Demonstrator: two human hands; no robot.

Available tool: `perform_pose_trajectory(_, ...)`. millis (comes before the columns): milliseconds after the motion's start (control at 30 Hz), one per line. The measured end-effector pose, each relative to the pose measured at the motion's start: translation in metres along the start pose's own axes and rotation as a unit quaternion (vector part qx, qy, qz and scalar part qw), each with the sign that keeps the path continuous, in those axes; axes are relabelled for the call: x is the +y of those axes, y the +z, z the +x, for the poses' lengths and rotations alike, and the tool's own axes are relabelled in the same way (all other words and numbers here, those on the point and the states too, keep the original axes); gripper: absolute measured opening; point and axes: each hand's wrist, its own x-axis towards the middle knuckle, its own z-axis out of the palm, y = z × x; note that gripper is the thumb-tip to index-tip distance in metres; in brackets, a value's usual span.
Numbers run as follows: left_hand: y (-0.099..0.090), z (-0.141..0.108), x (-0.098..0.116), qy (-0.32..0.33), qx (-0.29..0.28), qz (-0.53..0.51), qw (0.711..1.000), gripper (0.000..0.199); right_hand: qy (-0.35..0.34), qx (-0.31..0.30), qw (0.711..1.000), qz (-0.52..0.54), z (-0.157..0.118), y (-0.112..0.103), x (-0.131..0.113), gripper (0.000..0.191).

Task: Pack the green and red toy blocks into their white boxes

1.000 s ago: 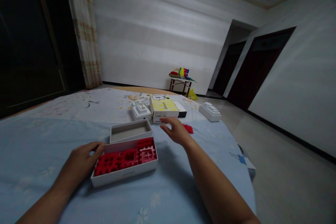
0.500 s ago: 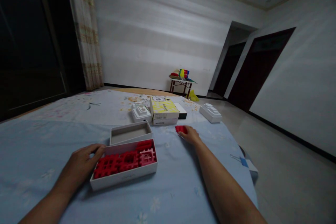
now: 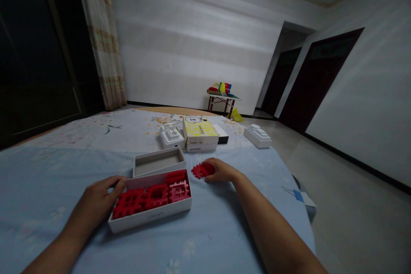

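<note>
My right hand [image 3: 222, 171] lies on the blue bedsheet, its fingers gripping a red waffle-patterned interlocking block [image 3: 202, 170] by its edge. That block sits just right of a white cardboard box [image 3: 149, 219] packed with similar red blocks [image 3: 150, 195]. My left hand [image 3: 96, 202] rests against the box's left end, fingertips at its rim, holding nothing. Behind the box lies its white lid [image 3: 159, 163], upturned and showing a grey inside.
Farther along the bed stand a yellow printed box [image 3: 196, 132], a black-and-white box [image 3: 221, 133] and white stepped plastic pieces [image 3: 171, 138]. Another white piece [image 3: 257, 136] sits near the bed's right edge, beyond which lies a tiled floor [image 3: 349, 205].
My right hand has slid left and closer to me, carrying the red block toward the white box. My left hand stays nearly where it was.
</note>
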Motion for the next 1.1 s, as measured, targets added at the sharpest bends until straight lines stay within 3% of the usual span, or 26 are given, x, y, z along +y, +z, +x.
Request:
perform_pose_trajectory(167, 0.003, 0.002, -0.006, 0.003, -0.002, -0.003, 1.0, 0.046, 0.04, 0.021, 0.998, 0.034, 0.001, 0.0, 0.005, 0.051)
perform_pose_trajectory(400, 0.004, 0.003, -0.007, -0.013, -0.006, 0.003, 1.0, 0.048, 0.077, 0.106, 0.991, 0.036, 0.003, -0.001, 0.016, 0.04)
perform_pose_trajectory(900, 0.002, 0.0, -0.001, -0.003, 0.009, -0.001, 1.0, 0.045, 0.099, 0.181, 0.978, 0.026, 0.003, -0.002, 0.028, 0.029)
perform_pose_trajectory(1000, 0.002, -0.001, -0.001, 0.006, 0.014, -0.006, 1.0, 0.044, 0.084, 0.195, 0.977, 0.034, 0.002, -0.006, 0.02, 0.025)
perform_pose_trajectory(1100, 0.003, -0.002, 0.001, 0.02, 0.018, -0.013, 1.0, 0.043, 0.02, 0.227, 0.969, 0.093, 0.005, -0.014, -0.009, 0.024)
